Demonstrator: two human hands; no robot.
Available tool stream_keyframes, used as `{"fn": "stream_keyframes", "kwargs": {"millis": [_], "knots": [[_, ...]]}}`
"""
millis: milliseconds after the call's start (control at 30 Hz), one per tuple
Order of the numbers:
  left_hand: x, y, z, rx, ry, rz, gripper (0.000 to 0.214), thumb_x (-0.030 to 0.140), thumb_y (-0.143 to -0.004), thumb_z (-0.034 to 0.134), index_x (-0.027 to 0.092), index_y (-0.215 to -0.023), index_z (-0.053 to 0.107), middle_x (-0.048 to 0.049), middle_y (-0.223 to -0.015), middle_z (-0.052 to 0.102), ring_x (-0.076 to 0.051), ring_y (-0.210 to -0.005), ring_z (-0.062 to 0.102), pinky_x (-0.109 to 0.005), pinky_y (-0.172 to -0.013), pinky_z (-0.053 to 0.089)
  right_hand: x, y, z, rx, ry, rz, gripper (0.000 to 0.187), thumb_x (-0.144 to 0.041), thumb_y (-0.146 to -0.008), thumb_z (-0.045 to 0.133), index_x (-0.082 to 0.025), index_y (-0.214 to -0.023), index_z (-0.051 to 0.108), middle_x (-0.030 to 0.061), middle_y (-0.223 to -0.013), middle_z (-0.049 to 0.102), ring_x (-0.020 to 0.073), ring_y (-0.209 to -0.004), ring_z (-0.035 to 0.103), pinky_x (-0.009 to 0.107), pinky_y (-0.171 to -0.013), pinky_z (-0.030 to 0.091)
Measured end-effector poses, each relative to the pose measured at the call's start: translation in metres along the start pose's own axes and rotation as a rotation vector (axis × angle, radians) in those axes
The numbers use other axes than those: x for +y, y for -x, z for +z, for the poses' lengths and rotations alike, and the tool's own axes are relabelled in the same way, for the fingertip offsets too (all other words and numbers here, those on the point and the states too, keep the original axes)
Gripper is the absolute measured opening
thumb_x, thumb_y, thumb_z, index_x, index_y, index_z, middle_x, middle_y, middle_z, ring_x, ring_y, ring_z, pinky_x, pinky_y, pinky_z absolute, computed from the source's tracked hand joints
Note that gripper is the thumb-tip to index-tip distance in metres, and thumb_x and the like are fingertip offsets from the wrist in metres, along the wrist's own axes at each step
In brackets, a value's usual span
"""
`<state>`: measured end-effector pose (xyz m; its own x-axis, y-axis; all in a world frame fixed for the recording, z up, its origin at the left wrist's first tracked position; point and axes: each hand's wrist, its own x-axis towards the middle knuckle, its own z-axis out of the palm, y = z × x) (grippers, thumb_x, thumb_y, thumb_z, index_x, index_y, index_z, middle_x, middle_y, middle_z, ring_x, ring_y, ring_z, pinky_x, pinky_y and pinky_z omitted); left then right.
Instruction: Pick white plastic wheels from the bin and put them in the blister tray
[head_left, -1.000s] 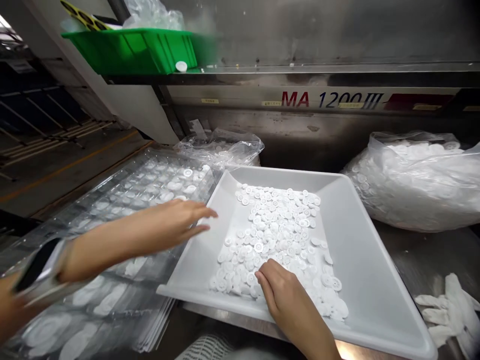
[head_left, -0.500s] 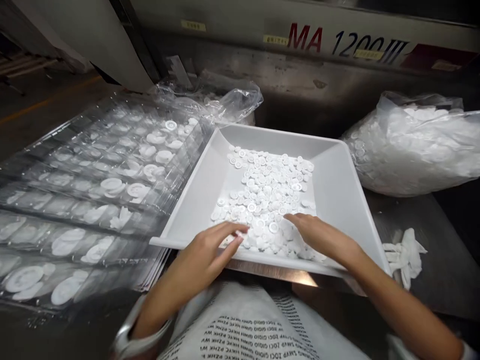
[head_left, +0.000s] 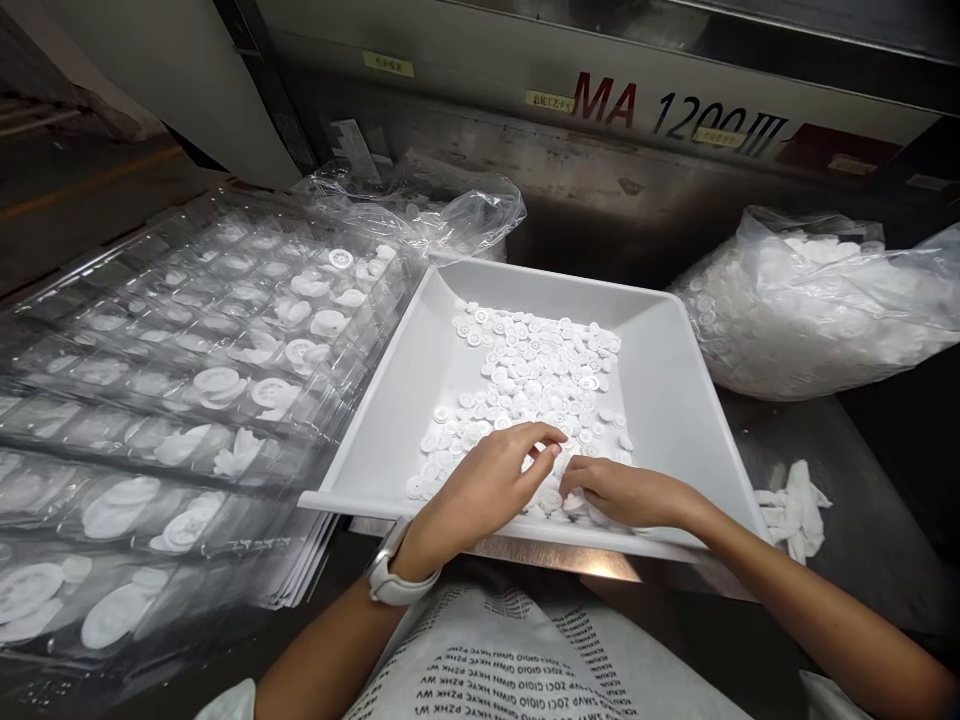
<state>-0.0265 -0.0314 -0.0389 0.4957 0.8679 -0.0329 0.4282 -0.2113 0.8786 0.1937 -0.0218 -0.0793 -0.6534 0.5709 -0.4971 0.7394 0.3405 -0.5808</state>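
Curving over a heap of flat, ribbed white plastic discs (head_left: 525, 375), the left hand (head_left: 487, 490) and the right hand (head_left: 630, 495) nearly meet near the front wall of a shallow, matte white plastic tray (head_left: 660, 400). Both sets of fingers are loosely bent and partly spread, with their tips down among the discs. Whether they have hold of any disc cannot be told, because the hands cover the ones beneath them. The discs spread in a single loose layer across the tray's floor, overlapping in places. A white wristwatch (head_left: 397, 580) circles the left wrist.

Left of the tray, stacked clear plastic blister sheets (head_left: 187, 330) hold more white discs in moulded rows, their glossy surface blurring the lower ones. Behind it, a crinkled clear plastic bag (head_left: 450, 205) lies partly hidden. To its right, a bulging clear bag of discs (head_left: 817, 310) rests on a scuffed steel table (head_left: 847, 530) beside crumpled white gloves (head_left: 791, 510). A lettered white garment (head_left: 495, 650) shows below the tray, cut off by the frame.
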Motion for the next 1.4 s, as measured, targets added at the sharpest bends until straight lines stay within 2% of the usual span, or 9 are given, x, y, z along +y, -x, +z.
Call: {"fn": "stream_keyframes", "kwargs": {"millis": [300, 533, 700, 800, 867, 933, 1067, 1233, 1400], "knots": [[0.001, -0.008, 0.002, 0.012, 0.068, 0.004, 0.033, 0.040, -0.096, 0.044, 0.019, -0.114, 0.061, -0.0072, -0.113, 0.065, -0.021, -0.105, 0.059, -0.045, -0.093, 0.046, -0.006, -0.006, 0.007, 0.011, -0.086, 0.059, 0.027, -0.037, -0.097, 0.050, -0.014, -0.103, 0.061, 0.0042, -0.095, 0.063, 0.0154, -0.084, 0.061, 0.035, -0.078, 0.051], [-0.011, -0.006, 0.007, 0.084, 0.203, -0.077, 0.034, 0.042, -0.094, 0.046, 0.019, -0.113, 0.061, -0.0082, -0.113, 0.063, -0.023, -0.108, 0.056, -0.051, -0.100, 0.038, -0.002, -0.014, 0.005, 0.000, -0.177, 0.002, 0.029, -0.038, -0.097, 0.050, -0.013, -0.087, 0.060, -0.0044, -0.065, 0.053, 0.0068, -0.052, 0.048, 0.021, -0.053, 0.044], [-0.007, -0.006, 0.009, 0.151, 0.557, -0.157, 0.043, 0.045, -0.091, 0.052, 0.022, -0.127, 0.054, -0.0095, -0.138, 0.049, -0.027, -0.130, 0.040, -0.054, -0.111, 0.024, -0.018, -0.014, -0.024, 0.264, -0.249, -0.079, 0.021, -0.020, -0.099, 0.038, -0.015, -0.089, 0.055, -0.0049, -0.064, 0.048, 0.0064, -0.050, 0.047, 0.018, -0.046, 0.040], [0.002, -0.009, 0.010, 0.174, 0.913, -0.243, 0.046, 0.048, -0.094, 0.041, 0.025, -0.134, 0.046, -0.0091, -0.144, 0.045, -0.025, -0.128, 0.044, -0.047, -0.107, 0.036, -0.043, -0.010, -0.045, 0.520, -0.230, -0.165, 0.025, -0.010, -0.095, 0.028, -0.018, -0.097, 0.051, -0.0008, -0.077, 0.052, 0.0074, -0.057, 0.050, 0.020, -0.050, 0.043], [0.007, -0.012, 0.011, 0.209, 1.150, -0.276, 0.046, 0.046, -0.097, 0.031, 0.023, -0.134, 0.045, -0.0103, -0.139, 0.049, -0.022, -0.120, 0.053, -0.040, -0.100, 0.044, -0.061, -0.012, -0.049, 0.629, -0.168, -0.266, 0.026, -0.005, -0.090, 0.034, -0.019, -0.099, 0.054, 0.0033, -0.093, 0.056, 0.0111, -0.076, 0.057, 0.025, -0.065, 0.049], [0.009, -0.015, 0.013, 0.262, 1.338, -0.304, 0.043, 0.039, -0.097, 0.028, 0.019, -0.129, 0.048, -0.0115, -0.133, 0.054, -0.018, -0.111, 0.058, -0.035, -0.095, 0.046, -0.073, -0.017, -0.046, 0.637, -0.085, -0.372, 0.035, -0.001, -0.086, 0.040, -0.021, -0.107, 0.059, 0.0061, -0.109, 0.057, 0.0156, -0.092, 0.058, 0.030, -0.075, 0.050], [0.003, -0.017, 0.017, 0.398, 1.600, -0.352, 0.032, 0.027, -0.094, 0.039, 0.014, -0.120, 0.052, -0.0096, -0.118, 0.062, -0.015, -0.097, 0.062, -0.032, -0.089, 0.049, -0.071, -0.026, -0.031, 0.692, -0.018, -0.477, 0.057, 0.007, -0.083, 0.035, -0.024, -0.127, 0.054, 0.0096, -0.127, 0.051, 0.0180, -0.104, 0.057, 0.029, -0.074, 0.051], [-0.004, -0.016, 0.023, 0.454, 1.808, -0.366, 0.024, 0.019, -0.091, 0.045, 0.012, -0.111, 0.055, -0.0072, -0.108, 0.065, -0.014, -0.098, 0.063, -0.032, -0.090, 0.050, -0.058, -0.027, -0.026, 0.887, -0.080, -0.503, 0.050, 0.007, -0.087, 0.034, -0.020, -0.126, 0.051, 0.0080, -0.110, 0.054, 0.0125, -0.093, 0.058, 0.025, -0.074, 0.054], [-0.005, -0.015, 0.027, 0.409, 1.852, -0.436, 0.032, 0.020, -0.091, 0.043, 0.014, -0.121, 0.055, -0.0079, -0.111, 0.066, -0.011, -0.092, 0.064, -0.024, -0.087, 0.050, -0.067, -0.035, -0.021, 0.913, -0.036, -0.555, 0.037, 0.000, -0.091, 0.040, -0.018, -0.120, 0.053, 0.0081, -0.099, 0.056, 0.0158, -0.090, 0.056, 0.030, -0.073, 0.054]]}}
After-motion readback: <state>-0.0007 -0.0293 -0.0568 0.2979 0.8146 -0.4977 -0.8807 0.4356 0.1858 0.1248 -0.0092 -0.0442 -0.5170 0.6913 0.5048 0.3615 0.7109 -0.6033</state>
